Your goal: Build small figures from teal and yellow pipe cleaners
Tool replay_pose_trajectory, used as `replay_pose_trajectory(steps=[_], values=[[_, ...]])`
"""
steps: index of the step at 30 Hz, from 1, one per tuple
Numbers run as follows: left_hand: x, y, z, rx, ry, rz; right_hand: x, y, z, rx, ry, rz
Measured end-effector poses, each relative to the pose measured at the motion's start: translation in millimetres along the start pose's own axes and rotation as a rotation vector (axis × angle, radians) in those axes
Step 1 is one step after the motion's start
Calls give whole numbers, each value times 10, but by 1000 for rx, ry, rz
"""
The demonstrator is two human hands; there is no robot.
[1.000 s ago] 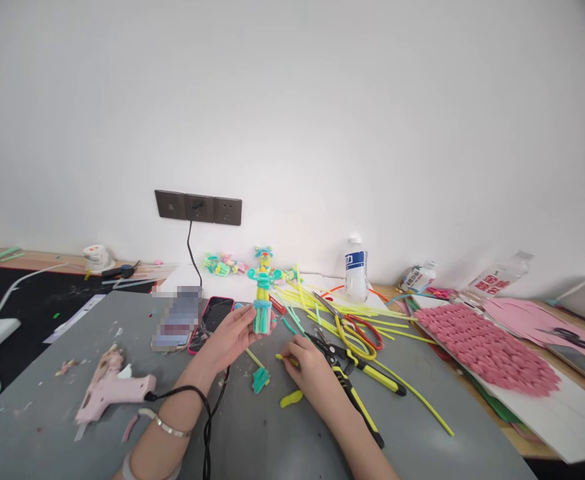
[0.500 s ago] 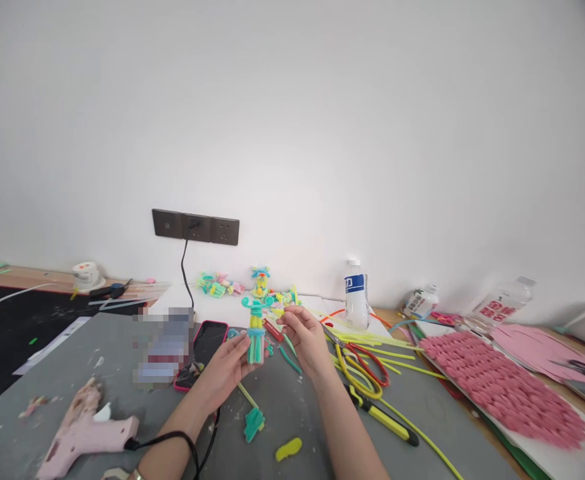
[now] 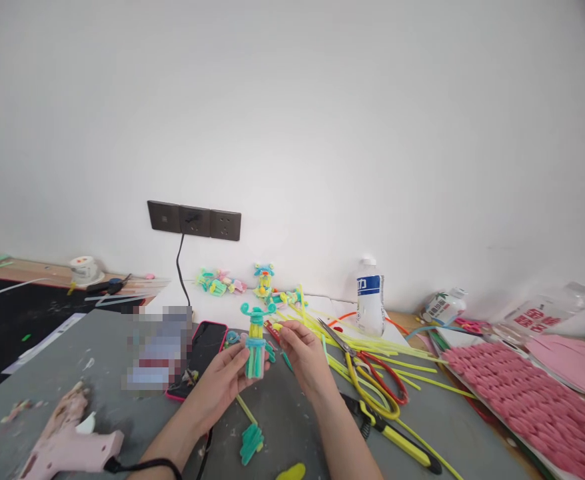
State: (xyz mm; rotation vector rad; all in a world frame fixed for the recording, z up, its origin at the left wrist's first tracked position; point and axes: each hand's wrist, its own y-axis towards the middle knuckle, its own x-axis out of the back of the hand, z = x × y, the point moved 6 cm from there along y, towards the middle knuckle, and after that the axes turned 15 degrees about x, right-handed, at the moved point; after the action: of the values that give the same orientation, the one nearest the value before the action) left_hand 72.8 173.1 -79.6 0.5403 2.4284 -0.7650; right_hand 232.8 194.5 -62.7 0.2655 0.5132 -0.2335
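My left hand (image 3: 230, 371) is closed around the lower part of a small upright pipe-cleaner figure (image 3: 256, 341), teal and yellow with two curled teal ends on top. Just to its right, my right hand (image 3: 300, 350) pinches a small yellow pipe-cleaner piece (image 3: 277, 326), apart from the figure. A red-labelled strip (image 3: 272, 331) shows behind those fingertips. Below the hands lie a flat teal pipe-cleaner piece (image 3: 251, 443) on a yellow stem and a yellow oval piece (image 3: 291, 473).
A pink glue gun (image 3: 75, 447) and phone (image 3: 207, 347) lie left. To the right are scissors (image 3: 367, 380), pliers (image 3: 402, 440), yellow pipe cleaners (image 3: 412, 363), a bottle (image 3: 370, 303) and a pink woven panel (image 3: 527, 393). Finished-looking pipe-cleaner figures (image 3: 263, 283) stand by the wall.
The view has shifted slightly, so the right-hand objects sit farther right and the glue gun lower left. Both hands keep their holds, with the right hand slightly lower.
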Motion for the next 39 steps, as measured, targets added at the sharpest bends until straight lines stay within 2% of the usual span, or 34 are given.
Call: replay_pose_trajectory(steps=[10, 15, 21, 26, 31, 39], values=[[-51, -15, 58, 37, 44, -3, -116, -102, -44, -133, 110, 26], [-81, -25, 45, 31, 41, 6, -97, -113, -61, -135, 91, 2], [-56, -14, 50, 40, 52, -28, -102, -95, -26, -51, 111, 39], [-9, 0, 42, 21, 24, -53, -108, -113, 5, -124, 139, 41], [20, -1, 33, -4, -16, -72, -79, -121, -56, -191, 61, 65], [14, -23, -42, -75, -58, -50, -96, -126, -88, -176, -152, 199]])
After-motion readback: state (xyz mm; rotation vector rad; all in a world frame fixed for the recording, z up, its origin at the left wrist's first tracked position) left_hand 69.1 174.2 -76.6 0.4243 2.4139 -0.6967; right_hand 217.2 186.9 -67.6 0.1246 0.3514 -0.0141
